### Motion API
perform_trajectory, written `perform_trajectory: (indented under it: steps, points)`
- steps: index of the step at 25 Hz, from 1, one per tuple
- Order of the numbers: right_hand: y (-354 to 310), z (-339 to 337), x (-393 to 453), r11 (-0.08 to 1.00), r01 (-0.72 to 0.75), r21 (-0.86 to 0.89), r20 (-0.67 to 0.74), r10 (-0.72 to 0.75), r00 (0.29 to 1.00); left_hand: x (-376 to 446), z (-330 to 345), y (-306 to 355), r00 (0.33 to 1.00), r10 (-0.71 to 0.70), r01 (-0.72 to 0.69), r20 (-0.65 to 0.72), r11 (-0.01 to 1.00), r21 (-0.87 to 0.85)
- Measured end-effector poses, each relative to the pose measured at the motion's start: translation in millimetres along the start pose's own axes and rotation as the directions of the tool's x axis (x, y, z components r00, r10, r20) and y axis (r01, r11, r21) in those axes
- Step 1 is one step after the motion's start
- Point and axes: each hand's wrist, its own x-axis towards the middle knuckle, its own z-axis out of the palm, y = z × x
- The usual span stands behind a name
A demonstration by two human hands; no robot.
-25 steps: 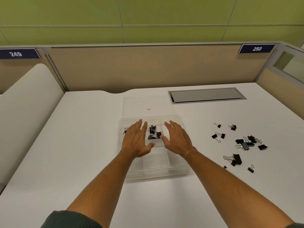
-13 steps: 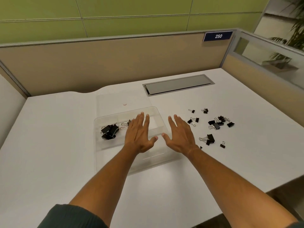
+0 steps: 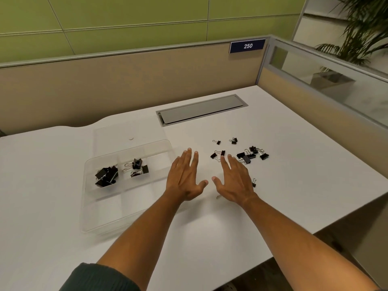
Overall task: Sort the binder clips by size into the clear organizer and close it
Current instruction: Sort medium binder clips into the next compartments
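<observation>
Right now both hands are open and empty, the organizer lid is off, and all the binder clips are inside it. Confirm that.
Not all. The head view shows loose clips on the desk, right of the organizer. Otherwise correct: left hand and right hand are open and empty, and the lid is off.

Left hand (image 3: 184, 179): flat, spread, empty, beside the organizer (image 3: 105, 211)
Right hand (image 3: 234, 181): spread, empty, near loose clips (image 3: 246, 157)
Table (image 3: 294, 164): white
</observation>
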Motion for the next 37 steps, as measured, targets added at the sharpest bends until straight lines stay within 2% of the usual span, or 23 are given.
perform_trajectory:
  steps: [9,13,15,21,30,37]
  points:
    - [55.3,5.8,5.2,0.997,-0.04,0.06,0.07,0.035,0.997,18.2,17.6,45.2,0.998,-0.017,0.016,0.061,1.0,0.019]
    - [65.9,10.8,13.5,0.996,-0.052,0.079,0.211,0.034,0.977,20.0,21.9,46.9,0.997,-0.036,0.034,0.072,0.999,0.023]
    - [68.9,13.3,16.4,0.996,-0.043,0.081,0.23,0.024,0.973,19.3,23.0,45.6,0.996,-0.048,0.047,0.069,0.999,0.021]
    - [64.9,4.5,27.7,0.969,-0.088,0.23,0.133,0.058,0.989,20.4,16.5,42.9,0.997,-0.068,0.067,0.043,0.998,0.019]
    - [33.9,-8.9,33.6,0.957,0.022,0.289,-0.028,-0.014,1.0,13.3,-3.4,20.5,0.995,-0.1,0.101,-0.013,0.995,0.029]
    - [-22.1,-13.4,39.7,0.922,0.136,0.362,-0.151,-0.086,0.985,-6.1,-20.9,-20.3,0.985,-0.163,0.165,-0.054,0.986,0.021]
